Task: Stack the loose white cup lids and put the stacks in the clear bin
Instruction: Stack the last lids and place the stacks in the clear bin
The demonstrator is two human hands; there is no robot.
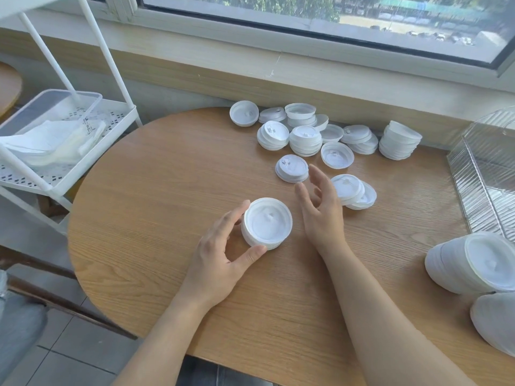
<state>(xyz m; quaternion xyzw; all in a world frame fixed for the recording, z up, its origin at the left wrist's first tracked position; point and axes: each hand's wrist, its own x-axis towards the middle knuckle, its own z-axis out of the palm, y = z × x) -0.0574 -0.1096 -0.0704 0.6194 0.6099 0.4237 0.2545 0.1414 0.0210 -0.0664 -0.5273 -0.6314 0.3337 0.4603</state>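
A short stack of white cup lids (266, 223) stands upside down on the wooden table (156, 190). My left hand (223, 252) grips it, thumb at the near side and fingers round the left side. My right hand (320, 201) hovers just right of the stack, fingers relaxed and holding nothing. Behind it lie a single lid (291, 168), two overlapping lids (354, 190) and a heap of loose lids and short stacks (306, 135) near the window wall. The clear ribbed bin (487, 174) stands at the right edge.
Two tall lid stacks lie on their sides at the right, one (473, 263) above the other (496, 321). A white rack (69, 151) at the left holds a clear plastic container and white bags. The table's rounded edge falls off to the left.
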